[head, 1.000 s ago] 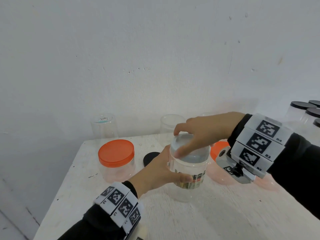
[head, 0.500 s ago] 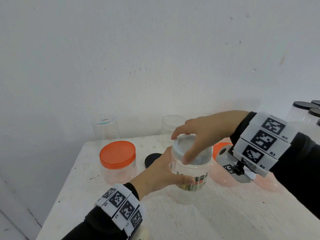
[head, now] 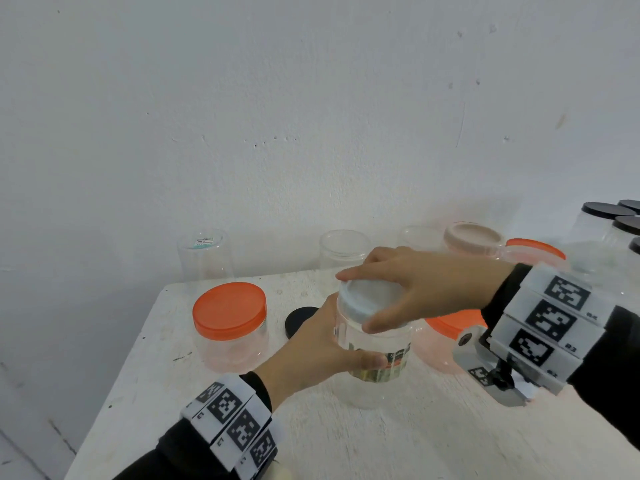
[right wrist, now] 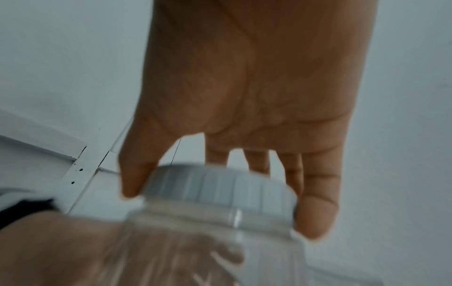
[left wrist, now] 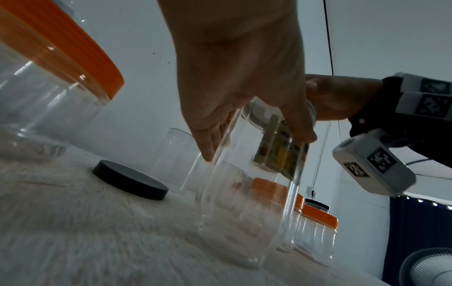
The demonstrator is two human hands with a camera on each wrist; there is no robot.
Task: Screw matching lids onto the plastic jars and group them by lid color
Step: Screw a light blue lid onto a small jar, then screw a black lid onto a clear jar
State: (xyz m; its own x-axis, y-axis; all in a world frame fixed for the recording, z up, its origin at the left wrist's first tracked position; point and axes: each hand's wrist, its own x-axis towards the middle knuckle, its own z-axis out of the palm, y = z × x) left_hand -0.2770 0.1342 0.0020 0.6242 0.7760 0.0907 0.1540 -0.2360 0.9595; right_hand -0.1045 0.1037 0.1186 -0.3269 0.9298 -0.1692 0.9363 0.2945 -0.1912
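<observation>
I find my left hand point(head: 311, 355) wrapped round the clear jar point(head: 375, 362) standing on the table point(head: 415, 445). My right hand point(head: 415, 285) has its fingers clamped on the white lid point(head: 367, 297), mid-screwing. Next I judge: turn until snug, then group it.

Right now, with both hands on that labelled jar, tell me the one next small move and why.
Probably another turn of the white lid with the right hand, while the left hand keeps the clear jar steady on the table. The right fingertips wrap the ribbed lid rim, and the left grip is round the jar's body. Whether the lid is fully tight cannot be told.
</observation>
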